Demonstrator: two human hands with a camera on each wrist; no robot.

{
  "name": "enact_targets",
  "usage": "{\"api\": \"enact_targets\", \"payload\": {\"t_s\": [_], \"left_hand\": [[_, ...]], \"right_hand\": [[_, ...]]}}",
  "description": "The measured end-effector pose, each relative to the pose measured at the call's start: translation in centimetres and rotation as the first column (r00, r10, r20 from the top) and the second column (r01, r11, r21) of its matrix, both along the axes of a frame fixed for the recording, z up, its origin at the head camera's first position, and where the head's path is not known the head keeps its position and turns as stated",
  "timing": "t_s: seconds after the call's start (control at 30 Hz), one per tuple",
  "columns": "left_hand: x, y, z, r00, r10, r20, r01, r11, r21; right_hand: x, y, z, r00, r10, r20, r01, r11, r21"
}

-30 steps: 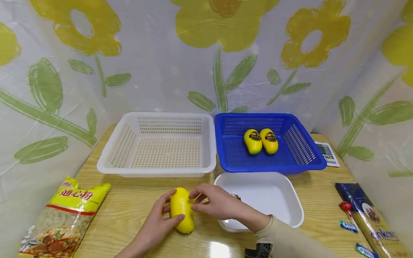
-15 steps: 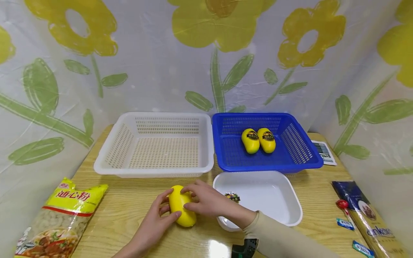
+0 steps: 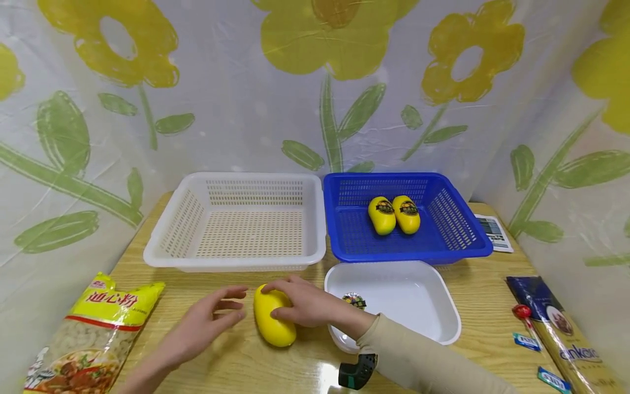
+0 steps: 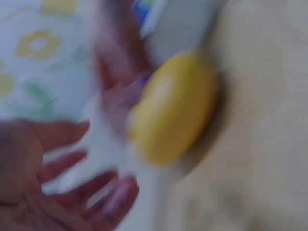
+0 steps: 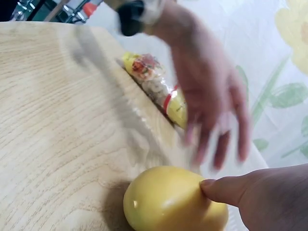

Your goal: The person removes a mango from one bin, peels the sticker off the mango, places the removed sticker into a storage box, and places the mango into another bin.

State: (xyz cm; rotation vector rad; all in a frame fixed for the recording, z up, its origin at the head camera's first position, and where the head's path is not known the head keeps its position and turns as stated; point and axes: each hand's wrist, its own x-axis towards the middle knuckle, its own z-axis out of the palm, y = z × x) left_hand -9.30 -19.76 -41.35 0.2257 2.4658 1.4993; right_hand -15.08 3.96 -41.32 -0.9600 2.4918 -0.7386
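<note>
A yellow mango (image 3: 274, 316) lies on the table in front of the white basket. My right hand (image 3: 306, 302) holds it from the right, thumb and fingers spread over its upper part. In the right wrist view the thumb (image 5: 226, 189) presses against the mango (image 5: 168, 202). To the left, my left hand (image 3: 200, 323) is apart from the mango, its fingers loosely bent and holding nothing. The left wrist view is blurred, but a gap shows between the left hand (image 4: 72, 187) and the mango (image 4: 178, 108).
A white basket (image 3: 236, 261) and a blue basket (image 3: 408, 256) with two labelled mangoes (image 3: 395, 215) stand at the back. A white tray (image 3: 408, 306) holds a round label (image 3: 354, 300). Pasta bags (image 3: 98, 334) (image 3: 566, 334) and a red spoon (image 3: 523, 312) lie at the sides.
My left hand has let go of the mango and moved away to the left. The right hand has shifted left and now holds the mango, which tilts a little more.
</note>
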Motion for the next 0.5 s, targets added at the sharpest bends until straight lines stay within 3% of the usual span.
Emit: {"api": "enact_targets", "payload": {"t_s": [0.1, 0.2, 0.27, 0.3, 0.37, 0.43, 0.5], "left_hand": [[-1.2, -3.1, 2.1, 0.984, -0.012, -0.18, -0.001, 0.998, -0.069], [-3.0, -6.7, 3.3, 0.924, 0.027, -0.382, -0.086, 0.987, -0.138], [-4.4, -9.4, 3.4, 0.88, 0.055, -0.472, -0.161, 0.969, -0.187], [-5.2, -10.7, 3.3, 0.867, 0.07, -0.493, -0.192, 0.96, -0.201], [-6.6, -13.3, 2.9, 0.887, 0.095, -0.453, -0.213, 0.953, -0.216], [-7.7, -15.4, 2.3, 0.928, 0.113, -0.354, -0.202, 0.953, -0.225], [-8.4, -17.0, 1.5, 0.968, 0.115, -0.223, -0.16, 0.968, -0.195]], "right_hand": [[0.0, 0.1, 0.1, 1.0, 0.003, 0.004, -0.003, 1.0, 0.0], [0.0, 0.1, 0.1, 1.0, 0.007, 0.009, -0.007, 1.0, 0.002], [0.0, 0.1, 0.1, 1.0, 0.015, 0.01, -0.015, 1.0, 0.003], [0.0, 0.0, 0.1, 1.0, 0.02, 0.009, -0.02, 1.0, 0.004], [-0.1, 0.0, 0.1, 1.0, 0.029, 0.007, -0.029, 1.0, 0.006], [-0.1, -0.1, 0.1, 0.999, 0.04, 0.002, -0.04, 0.999, 0.007], [-0.2, 0.0, 0.1, 0.999, 0.049, -0.004, -0.049, 0.999, 0.009]]}}
